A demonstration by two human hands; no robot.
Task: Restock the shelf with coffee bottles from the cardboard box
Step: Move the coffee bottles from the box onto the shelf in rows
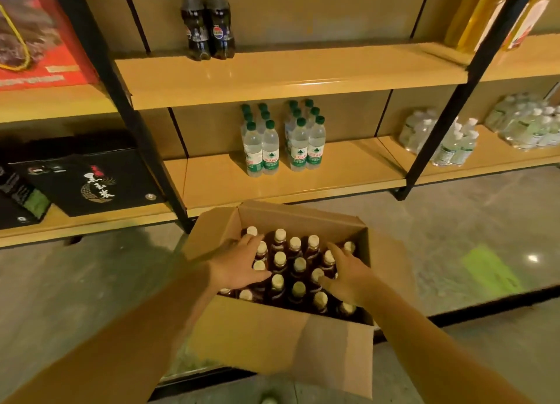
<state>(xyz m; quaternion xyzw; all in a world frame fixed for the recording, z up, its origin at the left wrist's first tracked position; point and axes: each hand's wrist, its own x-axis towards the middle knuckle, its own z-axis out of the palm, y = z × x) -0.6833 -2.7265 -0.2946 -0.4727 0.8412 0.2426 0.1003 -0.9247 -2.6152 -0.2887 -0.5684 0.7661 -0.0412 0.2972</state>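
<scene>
Brown corrugated cardboard box [272,337] stands open on the grey floor [454,237] just in front of the tan wooden shelf [348,173], packed tight with dark coffee bottles with cream caps [280,259], all upright in rows. None is on the shelf yet, as far as I can see.

The left hand [239,264] lies spread over the caps at the box's left side, and the right hand [348,275] reaches flat over those on the right. Each grip is wide, fingers straight, closed on nothing.

Full bottles like these would likely be fairly heavy for their size, stiff and smooth-sided. With the rows so close, I'd judge the neck just under the cap is the only place to take hold, lifting straight up so the neighbours don't tip.

Only caps and shoulders show. The bodies and labels sit below the box walls, so I can't tell glass from plastic. The hands cover several caps, so I can't count them, and I can't tell whether the fingertips actually touch. The clear water bottles with green caps [262,149] occupy the middle of the lower board.
</scene>
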